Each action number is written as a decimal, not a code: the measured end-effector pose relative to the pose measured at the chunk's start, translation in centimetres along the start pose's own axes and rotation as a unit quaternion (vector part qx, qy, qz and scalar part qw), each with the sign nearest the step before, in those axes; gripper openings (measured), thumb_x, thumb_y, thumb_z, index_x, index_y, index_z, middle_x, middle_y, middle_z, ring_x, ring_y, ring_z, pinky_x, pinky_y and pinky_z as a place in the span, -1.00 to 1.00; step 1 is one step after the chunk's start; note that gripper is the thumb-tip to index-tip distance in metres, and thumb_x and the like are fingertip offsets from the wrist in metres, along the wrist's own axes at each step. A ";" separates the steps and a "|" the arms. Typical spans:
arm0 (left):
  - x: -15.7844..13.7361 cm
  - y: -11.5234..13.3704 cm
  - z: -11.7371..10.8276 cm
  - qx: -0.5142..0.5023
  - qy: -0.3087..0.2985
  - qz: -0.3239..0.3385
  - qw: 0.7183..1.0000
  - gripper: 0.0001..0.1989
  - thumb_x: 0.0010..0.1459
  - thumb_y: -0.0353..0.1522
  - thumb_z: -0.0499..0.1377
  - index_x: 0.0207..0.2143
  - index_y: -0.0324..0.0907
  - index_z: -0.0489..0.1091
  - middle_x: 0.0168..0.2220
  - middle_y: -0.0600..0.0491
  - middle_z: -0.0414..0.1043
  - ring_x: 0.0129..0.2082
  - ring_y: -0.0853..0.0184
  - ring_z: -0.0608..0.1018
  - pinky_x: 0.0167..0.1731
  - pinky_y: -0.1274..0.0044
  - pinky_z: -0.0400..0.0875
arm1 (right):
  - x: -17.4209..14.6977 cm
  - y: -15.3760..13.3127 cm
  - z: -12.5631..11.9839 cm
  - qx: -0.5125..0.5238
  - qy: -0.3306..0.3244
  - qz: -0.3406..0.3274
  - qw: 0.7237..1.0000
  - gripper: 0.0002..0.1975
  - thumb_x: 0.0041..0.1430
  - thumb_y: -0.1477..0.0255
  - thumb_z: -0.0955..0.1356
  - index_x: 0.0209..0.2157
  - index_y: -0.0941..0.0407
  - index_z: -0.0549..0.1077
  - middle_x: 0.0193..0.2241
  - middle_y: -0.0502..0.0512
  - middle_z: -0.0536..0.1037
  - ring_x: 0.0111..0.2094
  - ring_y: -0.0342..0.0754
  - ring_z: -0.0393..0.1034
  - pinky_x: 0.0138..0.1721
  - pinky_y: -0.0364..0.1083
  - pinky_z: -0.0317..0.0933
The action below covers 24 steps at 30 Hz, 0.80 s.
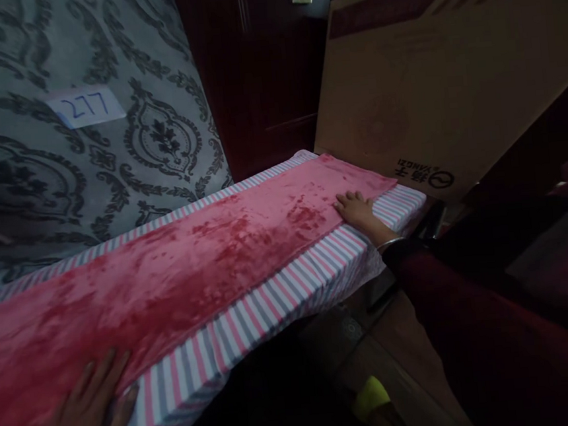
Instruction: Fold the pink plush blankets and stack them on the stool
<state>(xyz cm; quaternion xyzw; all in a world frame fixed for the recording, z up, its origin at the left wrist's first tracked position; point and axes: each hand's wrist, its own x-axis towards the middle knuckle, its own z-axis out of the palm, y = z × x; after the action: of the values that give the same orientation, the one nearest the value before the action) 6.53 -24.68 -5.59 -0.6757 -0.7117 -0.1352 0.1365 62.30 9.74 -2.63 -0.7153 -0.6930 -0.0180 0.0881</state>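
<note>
A long pink velvety cloth lies spread out over a striped cover of white, pink and grey-blue. Darker red patches mark its pile. At the lower left, my left hand rests on the cloth near its front edge, fingers stretched out and the thumb apart. Toward the far right end, my right hand lies flat on the cloth's near edge, with a bracelet at the wrist. Neither hand grasps anything that I can see.
A large cardboard box leans at the back right. Patterned wallpaper with a "277" paper label stands behind the table, beside a dark red door. Something yellow-green shows low down, near the tiled floor.
</note>
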 end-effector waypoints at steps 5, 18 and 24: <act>-0.4 0.2 0.3 -0.053 0.024 -0.009 0.998 -0.31 0.28 -0.09 -0.06 0.43 0.37 -0.15 0.42 0.29 0.08 0.39 -0.05 0.22 0.28 -0.01 0.18 | -5.4 -8.2 0.0 0.021 0.033 -0.204 0.978 -0.43 0.48 0.12 0.09 0.42 -0.04 0.14 0.45 0.14 0.03 0.44 0.23 -0.15 0.34 0.33 -0.12; 0.6 4.2 -2.3 0.021 -0.002 -0.033 0.999 -0.35 0.32 -0.13 -0.10 0.33 -0.29 0.26 0.38 -0.24 0.17 0.40 -0.10 0.18 0.33 -0.04 0.00 | -12.6 -13.9 -0.1 0.048 0.016 -0.254 0.966 -0.44 0.48 0.19 0.11 0.42 -0.01 0.14 0.45 0.19 0.03 0.46 0.25 -0.18 0.33 0.39 -0.11; 1.9 9.5 -2.1 0.013 -0.094 0.002 0.995 -0.38 0.33 -0.17 0.04 0.40 -0.05 0.14 0.45 -0.06 0.03 0.46 -0.05 0.03 0.35 -0.07 -0.09 | -17.0 -18.8 1.1 0.046 -0.021 -0.385 0.922 -0.42 0.45 0.15 0.16 0.43 -0.09 0.10 0.45 0.10 0.02 0.45 0.26 -0.15 0.33 0.39 -0.10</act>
<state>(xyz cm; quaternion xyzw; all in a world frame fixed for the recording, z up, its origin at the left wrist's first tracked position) 15.97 -23.24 -2.84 -0.6851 -0.7217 -0.0609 0.0780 42.79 -6.48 -4.28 -0.3886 -0.9167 -0.0039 0.0926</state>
